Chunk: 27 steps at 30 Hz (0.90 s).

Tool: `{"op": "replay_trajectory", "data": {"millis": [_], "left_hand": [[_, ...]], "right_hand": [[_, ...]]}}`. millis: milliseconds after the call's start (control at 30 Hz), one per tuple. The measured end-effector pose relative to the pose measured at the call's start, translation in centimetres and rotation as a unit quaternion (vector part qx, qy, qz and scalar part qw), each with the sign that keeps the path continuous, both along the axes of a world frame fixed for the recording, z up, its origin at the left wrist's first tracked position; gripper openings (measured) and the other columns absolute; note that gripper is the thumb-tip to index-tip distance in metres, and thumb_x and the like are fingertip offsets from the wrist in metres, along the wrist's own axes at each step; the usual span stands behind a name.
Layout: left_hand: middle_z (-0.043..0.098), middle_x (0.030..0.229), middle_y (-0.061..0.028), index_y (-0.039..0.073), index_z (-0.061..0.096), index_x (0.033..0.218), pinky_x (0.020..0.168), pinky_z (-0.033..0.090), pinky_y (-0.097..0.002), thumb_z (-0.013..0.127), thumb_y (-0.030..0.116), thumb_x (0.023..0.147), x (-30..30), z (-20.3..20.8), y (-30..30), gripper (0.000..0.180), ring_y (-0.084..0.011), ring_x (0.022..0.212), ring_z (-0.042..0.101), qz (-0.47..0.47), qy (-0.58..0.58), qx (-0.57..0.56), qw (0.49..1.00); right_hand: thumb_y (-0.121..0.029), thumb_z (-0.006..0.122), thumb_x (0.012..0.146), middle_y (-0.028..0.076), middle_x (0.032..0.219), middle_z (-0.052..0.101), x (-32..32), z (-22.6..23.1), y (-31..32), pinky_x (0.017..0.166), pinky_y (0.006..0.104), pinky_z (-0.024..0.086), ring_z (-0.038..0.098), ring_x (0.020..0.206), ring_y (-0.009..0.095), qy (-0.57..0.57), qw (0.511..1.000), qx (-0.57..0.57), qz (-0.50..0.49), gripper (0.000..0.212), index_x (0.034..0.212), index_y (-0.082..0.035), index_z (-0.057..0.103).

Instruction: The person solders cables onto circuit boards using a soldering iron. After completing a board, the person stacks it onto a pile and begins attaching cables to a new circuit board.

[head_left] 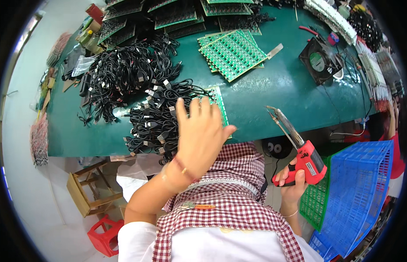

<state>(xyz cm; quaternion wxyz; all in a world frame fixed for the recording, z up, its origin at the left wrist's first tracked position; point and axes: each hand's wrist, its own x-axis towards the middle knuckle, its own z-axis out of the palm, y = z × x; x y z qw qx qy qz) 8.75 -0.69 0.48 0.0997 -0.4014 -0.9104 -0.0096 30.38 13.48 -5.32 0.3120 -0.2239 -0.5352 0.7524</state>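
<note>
the left hand (200,131) lies flat with fingers spread on a green rectangular circuit board (219,106) at the near edge of the dark green worktable (273,87), just beside a heap of bundled black cables (153,118). the right hand (292,180) is clenched around the red plastic handle of a pistol-shaped soldering iron (299,150), held off the table with its metal tip pointing toward the board.

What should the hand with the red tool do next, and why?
Probably bring the red soldering gun in the right hand over to the green circuit board under the left hand: its tip hangs off the table's edge, away from the board.
</note>
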Motion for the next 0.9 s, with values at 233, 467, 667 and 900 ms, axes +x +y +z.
{"op": "replay_trajectory", "data": {"millis": [233,467,667,900], "left_hand": [[0.053,0.106,-0.0104,0.001,0.056,0.109,0.080,0.040,-0.0463,0.058,0.062,0.074,1.4,-4.0,0.4,0.071,-0.0271,0.103,0.049,0.069,-0.033,-0.003,0.997],[0.051,0.099,-0.0056,0.007,0.050,0.124,0.092,0.034,-0.0537,0.060,0.021,0.078,8.5,-2.1,-6.3,0.049,-0.0221,0.096,0.049,-0.010,-0.026,-0.065,0.997],[0.052,0.092,-0.0074,0.005,0.051,0.123,0.084,0.041,-0.0374,0.054,0.006,0.074,7.1,5.1,-11.4,0.048,-0.0233,0.095,0.053,0.037,-0.059,0.010,0.998],[0.066,0.090,-0.0166,0.007,0.060,0.111,0.071,0.053,-0.0373,0.059,0.003,0.071,-2.2,13.6,-12.9,0.040,-0.0312,0.079,0.066,-0.037,-0.221,0.076,0.972]], "right_hand": [[-0.039,0.043,0.096,0.006,0.062,0.050,1.2,-0.4,0.5,0.047,0.0269,0.042,0.044,0.043,0.012,0.058,0.997,0.015,-0.051,0.038,0.108,-0.002,0.045],[-0.039,0.044,0.095,0.006,0.060,0.050,0.7,-0.6,1.6,0.046,0.0267,0.042,0.044,0.042,0.012,0.088,0.995,-0.003,-0.037,0.037,0.107,-0.004,0.047],[-0.038,0.046,0.094,0.005,0.059,0.049,-0.9,0.1,2.0,0.044,0.0275,0.042,0.043,0.041,0.012,0.102,0.995,0.007,-0.021,0.036,0.105,-0.004,0.046],[-0.038,0.048,0.094,0.005,0.058,0.048,-1.1,1.1,1.6,0.045,0.0289,0.043,0.043,0.041,0.013,0.123,0.992,-0.006,-0.011,0.035,0.103,-0.004,0.045]]}}
